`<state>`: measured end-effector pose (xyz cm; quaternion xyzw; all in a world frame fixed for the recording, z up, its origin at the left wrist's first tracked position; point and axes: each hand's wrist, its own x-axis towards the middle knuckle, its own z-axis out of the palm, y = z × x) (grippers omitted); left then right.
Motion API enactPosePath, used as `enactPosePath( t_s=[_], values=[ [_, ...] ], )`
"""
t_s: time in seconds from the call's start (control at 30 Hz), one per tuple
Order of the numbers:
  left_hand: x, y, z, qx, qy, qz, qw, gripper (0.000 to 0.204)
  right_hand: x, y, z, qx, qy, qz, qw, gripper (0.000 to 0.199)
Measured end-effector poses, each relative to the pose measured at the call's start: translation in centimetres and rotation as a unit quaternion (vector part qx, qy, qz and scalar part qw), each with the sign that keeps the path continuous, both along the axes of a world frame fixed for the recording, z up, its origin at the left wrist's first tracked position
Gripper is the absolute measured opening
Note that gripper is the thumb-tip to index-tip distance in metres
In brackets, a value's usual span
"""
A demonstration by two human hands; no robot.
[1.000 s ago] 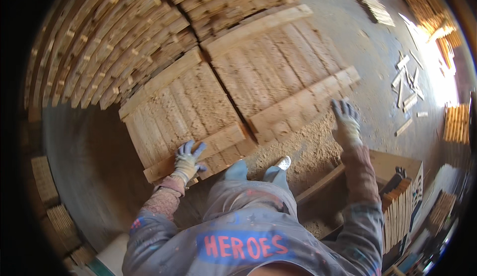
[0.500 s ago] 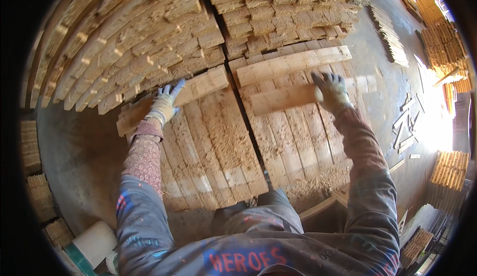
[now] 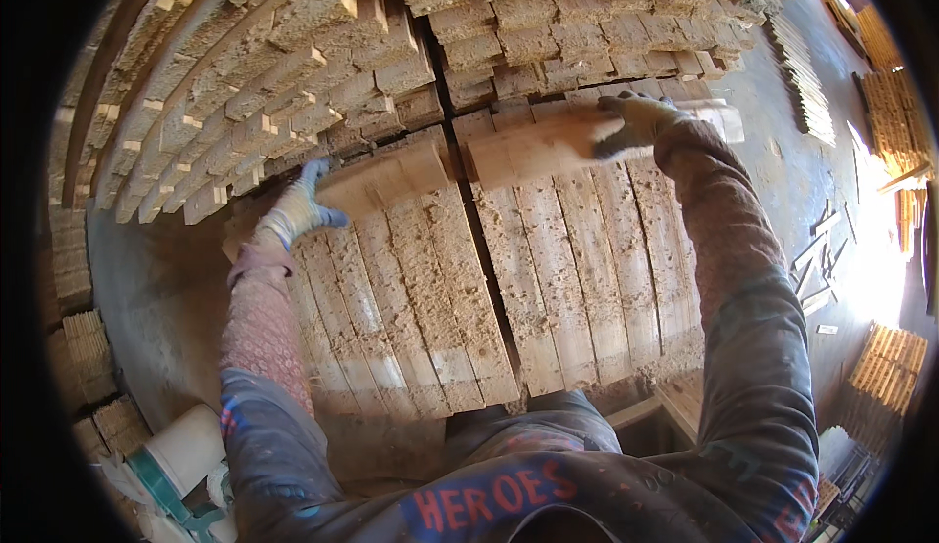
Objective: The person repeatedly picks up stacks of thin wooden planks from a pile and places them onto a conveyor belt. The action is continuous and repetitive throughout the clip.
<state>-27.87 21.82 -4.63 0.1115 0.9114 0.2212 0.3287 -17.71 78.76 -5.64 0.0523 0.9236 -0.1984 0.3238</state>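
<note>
My left hand (image 3: pixel 293 212), in a pale glove with bluish fingertips, spans a wooden board (image 3: pixel 391 181) lying crosswise on the left stack of planks (image 3: pixel 401 308). Its fingers reach over the far edge, with the thumb at the near edge. On the right stack of planks (image 3: pixel 587 269), my gloved right hand (image 3: pixel 636 124) grips another crosswise board (image 3: pixel 538 147) near its right end. Motion smears this board, and I cannot tell whether a second one lies under or against it. Sawdust is scattered over the rough planks of both stacks.
Tall layered piles of rough boards stand beyond, at left (image 3: pixel 264 73) and right (image 3: pixel 587 5). A narrow dark gap (image 3: pixel 486 269) divides the stacks. Scrap strips (image 3: pixel 817 259) lie on the floor at right. A white and green container (image 3: pixel 181 460) stands at lower left.
My right hand has moved away from me with its board, to where another crosswise board lay. My left hand has shifted slightly left and nearer me along its board.
</note>
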Motion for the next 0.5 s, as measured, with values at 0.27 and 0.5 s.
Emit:
enactPosePath(
  t_s=[0.27, 0.5],
  values=[
    [6.1, -0.4, 0.9, -0.242, 0.22, -0.136, 0.935, 0.116, 12.0, -1.6, -2.3, 0.23, 0.318, 0.126, 0.911, 0.074],
    [10.1, -1.7, 6.0, -0.176, 0.115, -0.169, 0.963, 0.112, 18.0, -10.7, 7.6, 0.172, 0.15, -0.007, 0.974, 0.077]
  ],
)
